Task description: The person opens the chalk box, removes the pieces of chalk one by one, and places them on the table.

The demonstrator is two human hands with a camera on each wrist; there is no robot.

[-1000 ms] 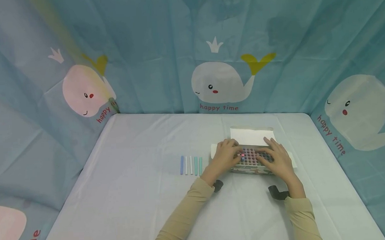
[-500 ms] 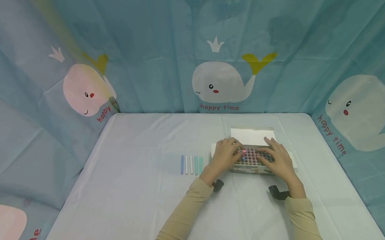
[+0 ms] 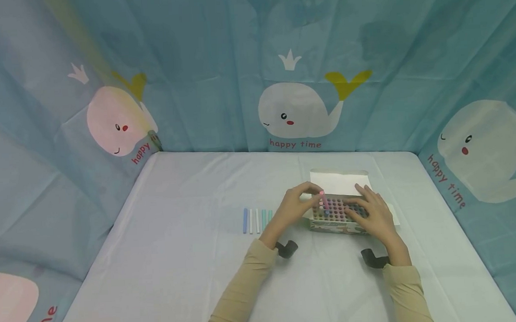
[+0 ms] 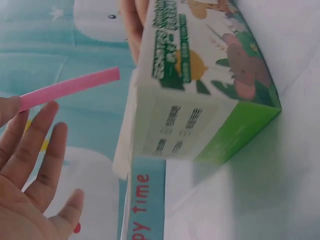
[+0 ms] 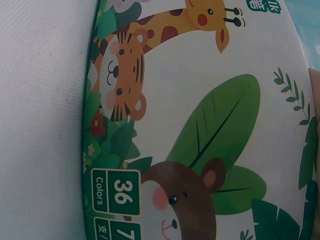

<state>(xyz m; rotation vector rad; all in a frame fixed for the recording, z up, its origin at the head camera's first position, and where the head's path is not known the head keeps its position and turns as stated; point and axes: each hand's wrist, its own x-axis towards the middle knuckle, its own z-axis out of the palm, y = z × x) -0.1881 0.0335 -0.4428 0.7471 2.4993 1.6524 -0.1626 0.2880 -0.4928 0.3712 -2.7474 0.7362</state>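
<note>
In the head view my left hand [image 3: 291, 206] pinches the end of a pink chalk stick [image 3: 323, 198] between thumb and fingertips, over the left part of a printed box [image 3: 336, 227]. The left wrist view shows the pink chalk [image 4: 75, 88] held slanting beside the box's end, with the other fingers spread loosely. A few chalk ends [image 3: 326, 212] stand up from the holes in the box's insert. My right hand [image 3: 376, 219] rests over the box's right part, fingers spread and slightly bent. Only the printed side of the box [image 5: 210, 125] fills most of the right wrist view.
Several blue, white and teal chalk sticks [image 3: 257, 221] lie side by side left of the box. The box's white lid [image 3: 334, 180] stands open at the back. A white cloth [image 3: 179, 231] covers the table, and a whale-print curtain [image 3: 203, 86] surrounds it.
My left hand has pulled the pink chalk upward out of the box and drawn back slightly left, so more of the stick shows. The right hand has stayed in place.
</note>
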